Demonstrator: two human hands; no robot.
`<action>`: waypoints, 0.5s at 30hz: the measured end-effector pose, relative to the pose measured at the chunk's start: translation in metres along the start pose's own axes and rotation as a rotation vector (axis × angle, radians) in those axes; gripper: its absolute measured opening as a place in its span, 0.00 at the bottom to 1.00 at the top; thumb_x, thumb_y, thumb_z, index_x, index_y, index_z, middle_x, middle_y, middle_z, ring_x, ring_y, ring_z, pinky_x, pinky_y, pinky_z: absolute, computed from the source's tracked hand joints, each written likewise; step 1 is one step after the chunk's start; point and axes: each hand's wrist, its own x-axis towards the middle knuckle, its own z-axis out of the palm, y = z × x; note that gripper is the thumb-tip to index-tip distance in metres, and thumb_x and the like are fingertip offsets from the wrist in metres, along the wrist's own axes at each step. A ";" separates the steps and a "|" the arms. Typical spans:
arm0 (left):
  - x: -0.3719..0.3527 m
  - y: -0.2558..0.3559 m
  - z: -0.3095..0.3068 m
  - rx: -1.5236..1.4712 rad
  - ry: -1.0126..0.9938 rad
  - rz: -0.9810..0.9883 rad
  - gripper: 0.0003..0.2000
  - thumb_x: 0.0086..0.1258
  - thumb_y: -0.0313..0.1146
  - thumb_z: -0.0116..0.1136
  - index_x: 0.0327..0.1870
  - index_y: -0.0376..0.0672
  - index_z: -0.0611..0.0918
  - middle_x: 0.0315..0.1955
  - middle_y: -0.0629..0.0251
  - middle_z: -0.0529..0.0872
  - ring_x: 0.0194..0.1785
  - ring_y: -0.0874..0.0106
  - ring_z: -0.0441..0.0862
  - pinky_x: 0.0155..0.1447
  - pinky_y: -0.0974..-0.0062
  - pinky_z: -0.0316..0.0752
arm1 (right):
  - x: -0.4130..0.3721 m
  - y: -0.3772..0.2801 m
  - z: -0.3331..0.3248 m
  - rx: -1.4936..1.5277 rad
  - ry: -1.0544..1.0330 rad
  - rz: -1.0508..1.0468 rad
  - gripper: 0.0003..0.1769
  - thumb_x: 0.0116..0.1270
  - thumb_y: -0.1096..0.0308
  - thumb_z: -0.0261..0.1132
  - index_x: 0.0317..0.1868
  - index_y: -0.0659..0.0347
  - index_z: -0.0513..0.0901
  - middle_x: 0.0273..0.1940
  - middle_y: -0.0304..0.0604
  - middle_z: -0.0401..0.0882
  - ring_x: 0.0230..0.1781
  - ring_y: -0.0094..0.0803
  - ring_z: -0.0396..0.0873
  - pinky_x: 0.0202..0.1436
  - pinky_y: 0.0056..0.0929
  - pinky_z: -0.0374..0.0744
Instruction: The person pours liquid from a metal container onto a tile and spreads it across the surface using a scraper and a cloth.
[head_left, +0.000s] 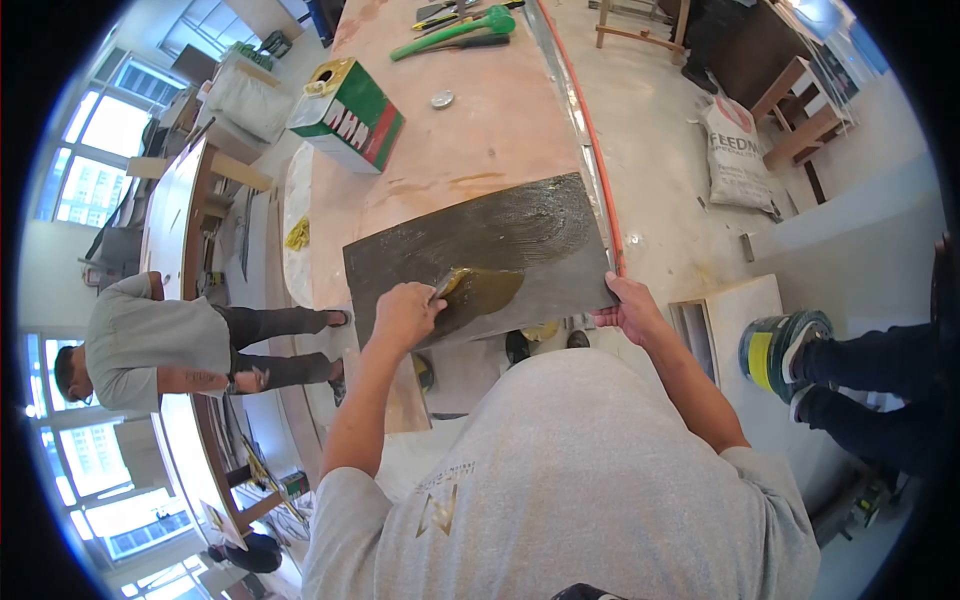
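A dark grey rectangular panel (400, 265) lies on the workbench, its near edge reaching past the bench edge. Wet amber glue (490, 292) pools near its middle, and combed streaks of glue cover its far right part. My left hand (407, 312) is closed on a small flat glue spreader (452, 281), whose blade touches the pool. With thumb on top and fingers beneath, my right hand (632, 308) grips the panel's right near corner.
On the plywood bench (480, 110) stand a green and white metal can (352, 120) and a round cap (442, 99). Farther back lies a green-handled tool (455, 32). A co-worker (165, 340) stands left; another person's legs (860, 365) are right, near a bucket (765, 355).
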 end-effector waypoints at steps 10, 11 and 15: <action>-0.008 -0.038 0.023 0.065 0.114 -0.484 0.11 0.71 0.37 0.55 0.42 0.38 0.82 0.36 0.48 0.89 0.44 0.50 0.88 0.50 0.54 0.80 | 0.012 -0.002 -0.005 -0.080 -0.098 -0.011 0.21 0.80 0.53 0.56 0.51 0.66 0.79 0.38 0.49 0.86 0.30 0.34 0.85 0.26 0.30 0.86; -0.007 -0.033 0.033 0.087 0.099 -0.481 0.10 0.70 0.36 0.55 0.41 0.38 0.83 0.36 0.48 0.89 0.44 0.50 0.88 0.50 0.54 0.81 | 0.011 -0.003 -0.005 -0.082 -0.101 -0.008 0.21 0.80 0.53 0.56 0.51 0.66 0.78 0.38 0.49 0.86 0.30 0.34 0.85 0.25 0.30 0.86; 0.000 0.039 0.038 0.022 0.065 -0.514 0.11 0.68 0.36 0.57 0.41 0.38 0.84 0.34 0.47 0.89 0.43 0.51 0.89 0.49 0.54 0.81 | 0.010 -0.006 -0.005 -0.079 -0.131 -0.004 0.20 0.80 0.54 0.55 0.52 0.66 0.77 0.38 0.49 0.86 0.30 0.35 0.86 0.25 0.29 0.85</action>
